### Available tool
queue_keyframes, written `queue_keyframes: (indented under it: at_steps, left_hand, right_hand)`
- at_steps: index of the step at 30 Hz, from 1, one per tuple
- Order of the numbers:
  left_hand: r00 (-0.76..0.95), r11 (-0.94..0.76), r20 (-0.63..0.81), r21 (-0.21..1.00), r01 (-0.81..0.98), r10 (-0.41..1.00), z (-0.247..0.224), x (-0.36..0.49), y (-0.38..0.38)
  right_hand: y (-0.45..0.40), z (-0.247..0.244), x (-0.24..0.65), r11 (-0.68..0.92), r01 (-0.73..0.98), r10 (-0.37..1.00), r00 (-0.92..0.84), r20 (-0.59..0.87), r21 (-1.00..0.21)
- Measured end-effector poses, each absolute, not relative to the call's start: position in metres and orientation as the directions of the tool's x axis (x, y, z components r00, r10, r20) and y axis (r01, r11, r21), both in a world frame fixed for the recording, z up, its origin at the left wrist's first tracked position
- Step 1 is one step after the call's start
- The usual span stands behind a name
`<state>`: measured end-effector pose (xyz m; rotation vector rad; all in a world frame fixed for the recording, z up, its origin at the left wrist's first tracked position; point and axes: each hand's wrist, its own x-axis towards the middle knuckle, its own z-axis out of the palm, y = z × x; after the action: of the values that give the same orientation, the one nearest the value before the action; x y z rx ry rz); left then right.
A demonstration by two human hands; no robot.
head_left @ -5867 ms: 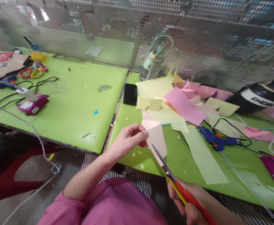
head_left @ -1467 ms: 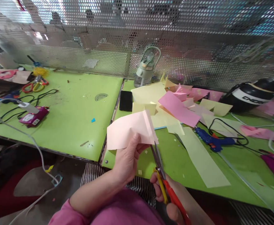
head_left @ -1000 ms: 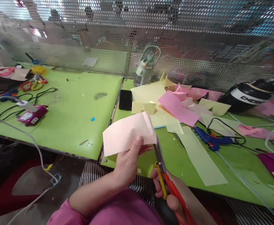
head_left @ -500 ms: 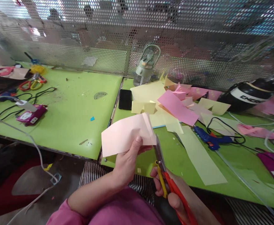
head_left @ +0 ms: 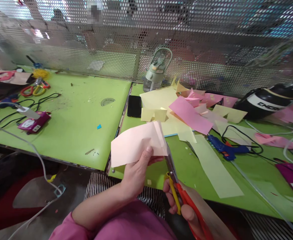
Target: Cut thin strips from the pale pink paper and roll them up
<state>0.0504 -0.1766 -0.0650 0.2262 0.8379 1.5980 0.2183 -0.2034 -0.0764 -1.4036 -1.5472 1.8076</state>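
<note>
A folded sheet of pale pink paper (head_left: pixel 133 143) is pinched in my left hand (head_left: pixel 136 176), thumb on top and fingers underneath. My right hand (head_left: pixel 186 206) grips scissors (head_left: pixel 173 175) with one red and one yellow handle. Their blades point up and away from me, against the paper's right edge near the fold. How far the blades are parted at the paper is partly hidden. Beyond my hands lie cut pieces, among them a pale yellow sheet (head_left: pixel 159 96), a pink piece (head_left: pixel 190 115) and a long pale green strip (head_left: pixel 215 170).
Right of the papers sits a blue glue gun (head_left: pixel 228 148) with a black cord. A phone (head_left: pixel 134 106) and a clear bottle (head_left: pixel 154 76) stand behind. Another pair of scissors (head_left: pixel 37 89) and a purple power strip (head_left: pixel 33 122) are at left. A perforated metal panel (head_left: pixel 111 43) closes the back.
The paper's left end has shifted slightly right and the scissors sit closer on its right edge. The handles have moved a little rightward. My left hand keeps the same hold.
</note>
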Motion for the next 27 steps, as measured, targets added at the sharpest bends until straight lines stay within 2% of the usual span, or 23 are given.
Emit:
queue_keyframes:
  at_steps: [11, 27]
  left_hand:
    - [-0.223, 0.016, -0.304, 0.624, -0.782, 0.926, -0.065, 0.051, -0.177]
    - [-0.22, 0.025, -0.321, 0.614, -0.789, 0.921, -0.068, 0.053, -0.176]
  right_hand:
    - [-0.202, -0.066, 0.215, -0.465, 0.285, 0.743, -0.39, -0.544, -0.838]
    - [-0.202, -0.071, 0.22, -0.422, 0.357, 0.745, -0.386, -0.543, -0.833]
